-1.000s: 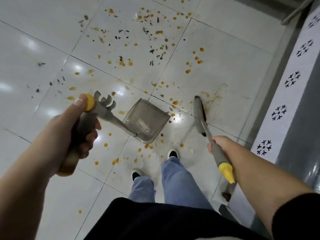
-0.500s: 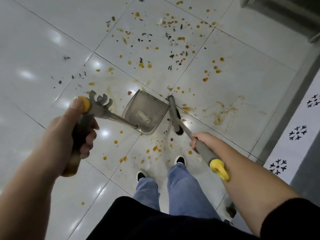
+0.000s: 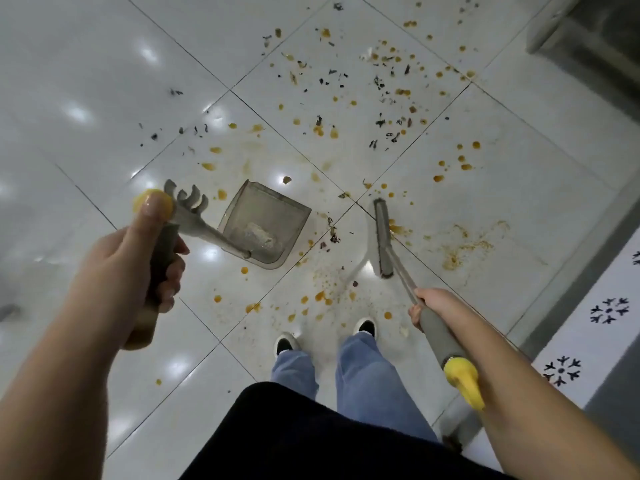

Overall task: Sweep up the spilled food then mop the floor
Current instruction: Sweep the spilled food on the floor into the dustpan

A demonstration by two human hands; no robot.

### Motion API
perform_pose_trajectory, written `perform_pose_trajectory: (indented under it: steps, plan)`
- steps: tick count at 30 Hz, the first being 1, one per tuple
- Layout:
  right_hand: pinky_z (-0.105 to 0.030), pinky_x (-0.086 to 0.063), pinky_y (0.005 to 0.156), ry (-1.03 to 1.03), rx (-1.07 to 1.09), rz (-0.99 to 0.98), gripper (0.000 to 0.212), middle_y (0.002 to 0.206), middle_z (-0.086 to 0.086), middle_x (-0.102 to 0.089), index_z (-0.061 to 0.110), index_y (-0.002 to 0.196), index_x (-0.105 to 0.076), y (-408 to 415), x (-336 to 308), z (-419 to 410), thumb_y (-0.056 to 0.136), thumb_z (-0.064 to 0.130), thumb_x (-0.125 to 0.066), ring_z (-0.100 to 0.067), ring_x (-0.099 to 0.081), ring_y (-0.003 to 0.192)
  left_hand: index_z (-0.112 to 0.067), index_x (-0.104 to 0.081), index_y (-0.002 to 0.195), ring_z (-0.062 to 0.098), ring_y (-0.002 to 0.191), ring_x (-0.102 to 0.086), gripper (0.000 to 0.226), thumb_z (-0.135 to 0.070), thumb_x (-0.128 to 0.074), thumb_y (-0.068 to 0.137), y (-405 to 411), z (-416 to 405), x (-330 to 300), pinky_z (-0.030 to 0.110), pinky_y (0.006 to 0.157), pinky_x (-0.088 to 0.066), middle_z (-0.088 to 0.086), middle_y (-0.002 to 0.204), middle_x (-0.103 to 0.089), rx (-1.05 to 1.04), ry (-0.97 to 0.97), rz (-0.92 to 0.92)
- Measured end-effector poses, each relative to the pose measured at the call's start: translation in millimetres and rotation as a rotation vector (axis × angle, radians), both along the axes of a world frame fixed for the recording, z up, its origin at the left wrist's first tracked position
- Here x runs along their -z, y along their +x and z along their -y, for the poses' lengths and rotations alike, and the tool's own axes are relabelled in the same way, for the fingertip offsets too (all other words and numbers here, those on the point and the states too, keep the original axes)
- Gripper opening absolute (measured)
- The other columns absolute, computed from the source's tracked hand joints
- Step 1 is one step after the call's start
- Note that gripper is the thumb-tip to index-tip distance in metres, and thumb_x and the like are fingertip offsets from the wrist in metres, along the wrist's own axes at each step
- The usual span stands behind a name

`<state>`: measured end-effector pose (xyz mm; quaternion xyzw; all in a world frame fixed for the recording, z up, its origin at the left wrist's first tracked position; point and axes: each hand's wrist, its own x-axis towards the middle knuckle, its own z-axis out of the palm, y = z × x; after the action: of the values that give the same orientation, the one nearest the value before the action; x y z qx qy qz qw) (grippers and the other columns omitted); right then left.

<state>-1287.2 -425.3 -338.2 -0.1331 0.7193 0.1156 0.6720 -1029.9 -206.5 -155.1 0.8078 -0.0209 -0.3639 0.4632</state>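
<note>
We see our own two shoes point(image 3: 364, 326) planted on the white tiled floor point(image 3: 86, 81), with blue jeans point(image 3: 367, 379) above them and a dark top point(image 3: 311, 441) nearer the camera. Right of the shoes runs a white strip with black snowflake patterns point(image 3: 609, 311). Far beyond the shoes, a grey metal frame point(image 3: 588, 39) stands.
</note>
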Motion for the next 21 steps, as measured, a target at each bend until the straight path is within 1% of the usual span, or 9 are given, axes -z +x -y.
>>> perform_pose_trajectory:
  steps: [3, 4, 6, 7, 10, 15, 17, 18, 21]
  plan:
    - [-0.006, -0.022, 0.023, 0.04, -0.037, 0.051, 0.041, 0.058, -0.006, -0.026, 0.005, 0.065, -0.031, 28.9, 5.2, -8.4, 0.103, 0.018, -0.027, -0.009, -0.025, 0.012, -0.018, -0.06, 0.06, 0.009, 0.03, -0.034, 0.066, -0.084, -0.055, 0.053, 5.3, -26.7, 4.6, 0.02, 0.029, -0.028, -0.006, 0.041, -0.043, -0.097, 0.019, -0.023]
    - [-0.009, -0.022, 0.022, 0.062, -0.08, 0.07, 0.041, 0.05, -0.007, -0.031, 0.006, 0.064, -0.032, 40.0, 5.1, -12.5, 0.103, 0.019, -0.027, -0.01, -0.026, 0.012, -0.02, -0.062, 0.058, 0.01, 0.03, -0.034, 0.063, -0.082, -0.054, 0.057, 5.8, -34.1, 5.7, 0.021, 0.029, -0.029, -0.005, 0.041, -0.044, -0.103, 0.029, -0.022]
    - [-0.013, -0.025, 0.021, 0.075, -0.134, 0.12, 0.04, 0.032, -0.003, -0.033, 0.007, 0.065, -0.034, 58.8, 5.6, -21.9, 0.102, 0.02, -0.027, -0.007, -0.027, 0.013, -0.024, -0.064, 0.054, 0.01, 0.03, -0.035, 0.061, -0.085, -0.054, 0.053, 5.6, -49.0, 7.4, 0.022, 0.029, -0.029, -0.005, 0.041, -0.045, -0.105, 0.039, -0.011]
    - [-0.012, -0.025, 0.022, 0.077, -0.102, 0.151, 0.039, 0.033, -0.001, -0.034, 0.007, 0.067, -0.035, 65.3, 5.4, -26.5, 0.102, 0.021, -0.028, -0.005, -0.028, 0.015, -0.025, -0.064, 0.054, 0.01, 0.03, -0.035, 0.062, -0.085, -0.054, 0.052, 5.1, -55.8, 8.4, 0.021, 0.029, -0.03, -0.005, 0.041, -0.045, -0.108, 0.043, -0.009]
    - [-0.008, -0.027, 0.025, 0.054, -0.016, 0.208, 0.035, 0.056, 0.0, -0.033, 0.007, 0.073, -0.036, 77.6, 1.0, -39.0, 0.103, 0.023, -0.029, -0.003, -0.031, 0.018, -0.023, -0.063, 0.053, 0.011, 0.031, -0.034, 0.057, -0.078, -0.052, 0.06, 6.7, -73.3, 9.9, 0.021, 0.029, -0.029, -0.004, 0.042, -0.045, -0.115, 0.049, -0.037]
    - [-0.007, -0.026, 0.024, 0.014, -0.097, 0.072, 0.035, 0.064, -0.004, -0.034, 0.003, 0.075, -0.038, 60.5, -13.5, -66.7, 0.101, 0.026, -0.035, -0.006, -0.03, 0.016, -0.024, -0.063, 0.052, 0.011, 0.031, -0.035, 0.054, -0.074, -0.048, 0.063, 19.1, -100.9, 10.0, 0.021, 0.029, -0.03, -0.002, 0.042, -0.046, -0.047, 0.031, -0.053]
    - [-0.007, -0.025, 0.023, -0.014, -0.057, 0.014, 0.035, 0.065, -0.007, -0.034, 0.002, 0.075, -0.039, 33.2, -18.6, -74.0, 0.102, 0.024, -0.034, -0.007, -0.03, 0.015, -0.024, -0.063, 0.053, 0.01, 0.031, -0.035, 0.058, -0.081, -0.054, 0.057, 24.5, -109.8, 8.5, 0.021, 0.03, -0.03, -0.002, 0.042, -0.045, 0.0, 0.017, -0.055]
    - [-0.007, -0.025, 0.022, -0.025, -0.03, -0.007, 0.036, 0.066, -0.008, -0.034, 0.001, 0.075, -0.039, 18.6, -22.3, -76.8, 0.102, 0.023, -0.034, -0.008, -0.03, 0.015, -0.024, -0.063, 0.053, 0.01, 0.031, -0.034, 0.063, -0.086, -0.056, 0.048, 26.4, -113.0, 7.8, 0.021, 0.03, -0.029, -0.003, 0.042, -0.045, 0.024, 0.012, -0.063]
    - [-0.008, -0.024, 0.021, -0.057, 0.045, -0.072, 0.036, 0.067, -0.009, -0.032, 0.0, 0.073, -0.037, -25.5, -29.7, -88.9, 0.102, 0.02, -0.032, -0.008, -0.03, 0.014, -0.025, -0.063, 0.053, 0.009, 0.031, -0.035, 0.069, -0.091, -0.054, 0.037, 25.2, -117.2, 4.7, 0.019, 0.03, -0.03, -0.004, 0.041, -0.045, 0.113, -0.018, -0.069]
